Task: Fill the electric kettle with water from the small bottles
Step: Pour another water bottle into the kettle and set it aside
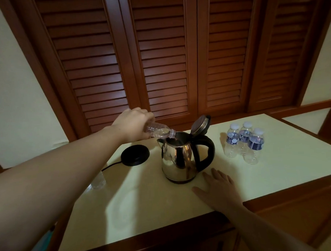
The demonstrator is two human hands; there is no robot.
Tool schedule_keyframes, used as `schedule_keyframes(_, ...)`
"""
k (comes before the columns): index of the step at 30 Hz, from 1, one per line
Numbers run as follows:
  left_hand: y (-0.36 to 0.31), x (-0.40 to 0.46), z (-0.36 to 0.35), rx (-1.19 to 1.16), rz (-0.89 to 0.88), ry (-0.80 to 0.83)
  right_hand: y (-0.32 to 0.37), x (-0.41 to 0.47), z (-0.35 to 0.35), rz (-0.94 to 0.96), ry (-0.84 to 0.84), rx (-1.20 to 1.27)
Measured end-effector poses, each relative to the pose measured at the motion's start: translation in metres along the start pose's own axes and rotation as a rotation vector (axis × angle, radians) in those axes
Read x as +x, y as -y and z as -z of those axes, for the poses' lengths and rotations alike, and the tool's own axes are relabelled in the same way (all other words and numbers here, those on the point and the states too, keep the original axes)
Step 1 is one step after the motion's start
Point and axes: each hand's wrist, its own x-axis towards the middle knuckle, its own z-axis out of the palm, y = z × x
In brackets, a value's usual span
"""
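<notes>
Pouring is the step in hand. The left hand [133, 124] clenches around the base of a small bottle [159, 130], tipped neck-down so its mouth sits at the open rim of the electric kettle [181, 157]; the hinged lid [200, 124] stands raised at the kettle's 1 o'clock. The right hand [218, 189] lies flat and released on the tabletop [141, 202], just beside the kettle's foot at its 5 o'clock, grasping nothing.

To do this well, I judge the neck should stay inside the rim, not resting on the spout lip, with the tilt steep enough to drain yet steady, since a soft thin bottle gulps air and may splash. The free hand could steady the kettle's handle [209, 152] if it shifts.

Counting: one kettle at the table's centre; one black power base [135, 155] at its 9 o'clock, apart from it, cord trailing toward the near left. Three capped bottles [244, 141] with dark labels cluster at the kettle's 3 o'clock. One more clear bottle [98, 180] shows partly under the left forearm at 8 o'clock; whether it is emptied I cannot tell.
</notes>
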Motion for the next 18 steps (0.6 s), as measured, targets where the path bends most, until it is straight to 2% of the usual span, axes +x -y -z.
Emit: schedule_keyframes(18,0.0043,0.0075,0.0029,0.074,-0.129,-0.002,-0.0003,0.0024,-0.0022,-0.018,-0.006,-0.024)
